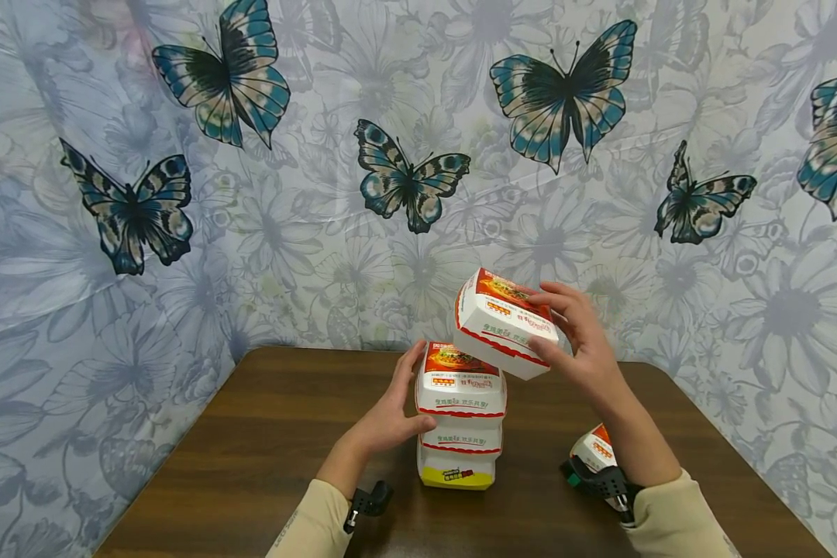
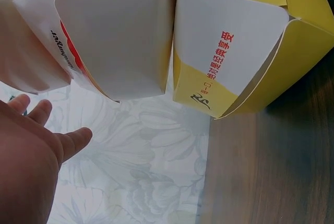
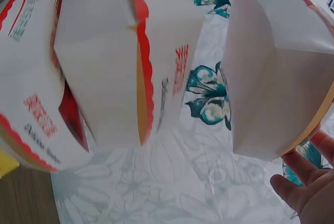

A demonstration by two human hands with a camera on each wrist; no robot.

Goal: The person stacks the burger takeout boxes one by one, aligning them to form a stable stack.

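Note:
Two burger boxes stand stacked on the table. The upper burger box is white with a red picture on top; the lower burger box has a yellow base. My left hand lies along the stack's left side, thumb at the front corner and fingers extended; the left wrist view shows those fingers fairly straight. With my right hand I hold a third burger box by its right end, thumb in front. It is tilted, raised above the stack's right side, and its pale underside shows in the right wrist view.
Another burger box sits at the right of the brown wooden table, partly hidden by my right wrist and its black camera strap. Behind the table hangs a grey floral cloth with blue butterflies.

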